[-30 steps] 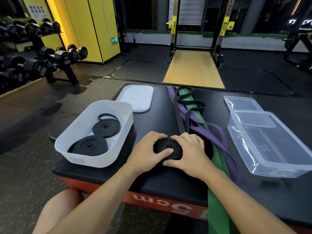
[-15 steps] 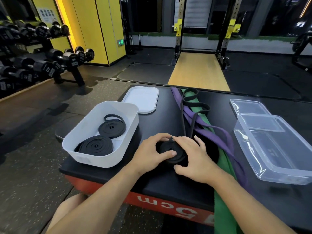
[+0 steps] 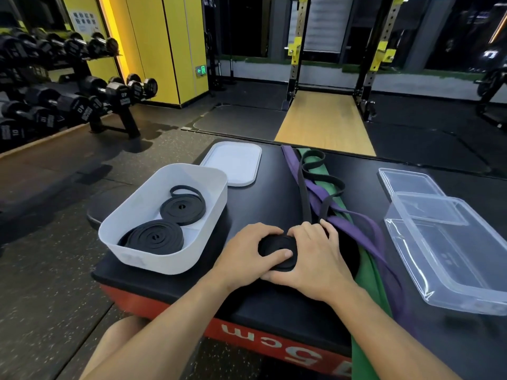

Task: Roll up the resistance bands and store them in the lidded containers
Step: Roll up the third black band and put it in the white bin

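Both hands are wrapped round a black roll [image 3: 277,249] near the front of the tabletop [image 3: 263,196]. The left hand [image 3: 247,253] curls over its left side, with the thumb pressed flat on top. The right hand [image 3: 315,264] cups the right side. The fingers [image 3: 326,229] are bent tight on the roll, I think so it cannot spring open.

The loose black band [image 3: 304,193] runs away from the roll in loops, so there is more to wind in. It lies on top of a purple band [image 3: 354,223] and a green band [image 3: 367,272], which wait for their turn.

The white container [image 3: 153,259] sits just left of the hands, so a done roll only has a short way to go. Two rolled bands [image 3: 153,238] lie inside it. Its white lid [image 3: 233,163] lies flat behind it, so the box is open for more. The clear container [image 3: 466,283] on the right looks empty, and the clear lid [image 3: 408,179] lies at its far end.

The hands cover most of the roll, so I cannot tell how neat it is. The right hand hides the spot where the loose band joins the roll. The green band drops off the near edge of the tabletop and out of the picture, so its end is not seen. I cannot tell if the clear lid touches its box or slips under it
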### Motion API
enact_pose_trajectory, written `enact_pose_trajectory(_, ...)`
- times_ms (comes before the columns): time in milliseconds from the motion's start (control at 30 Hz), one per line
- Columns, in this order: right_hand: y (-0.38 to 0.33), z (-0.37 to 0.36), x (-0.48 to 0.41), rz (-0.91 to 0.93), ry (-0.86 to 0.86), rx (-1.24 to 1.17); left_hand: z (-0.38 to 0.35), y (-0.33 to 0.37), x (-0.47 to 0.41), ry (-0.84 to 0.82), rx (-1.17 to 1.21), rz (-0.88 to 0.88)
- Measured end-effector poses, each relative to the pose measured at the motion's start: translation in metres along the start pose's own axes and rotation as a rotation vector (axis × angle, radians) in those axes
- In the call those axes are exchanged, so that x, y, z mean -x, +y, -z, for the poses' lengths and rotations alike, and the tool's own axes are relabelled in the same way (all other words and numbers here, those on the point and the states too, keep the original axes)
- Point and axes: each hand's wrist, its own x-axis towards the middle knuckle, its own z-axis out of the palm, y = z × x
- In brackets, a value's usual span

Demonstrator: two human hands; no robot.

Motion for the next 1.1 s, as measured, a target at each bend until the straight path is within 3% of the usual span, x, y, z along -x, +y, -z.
enact_pose_trajectory(467,0.018,0.001,0.014,0.08,-0.141,-0.359,0.005,-0.001,0.002,-0.019,0.169,0.034)
enact_pose_trajectory(900,-0.009,0.0,0.004,0.042,0.021,0.098,0.006,0.003,0.003,-0.031,0.054,-0.038)
enact_pose_trajectory(1100,0.005,0.008,0.01,0.078,-0.217,0.02,0.008,0.005,0.003,-0.047,0.101,-0.046)
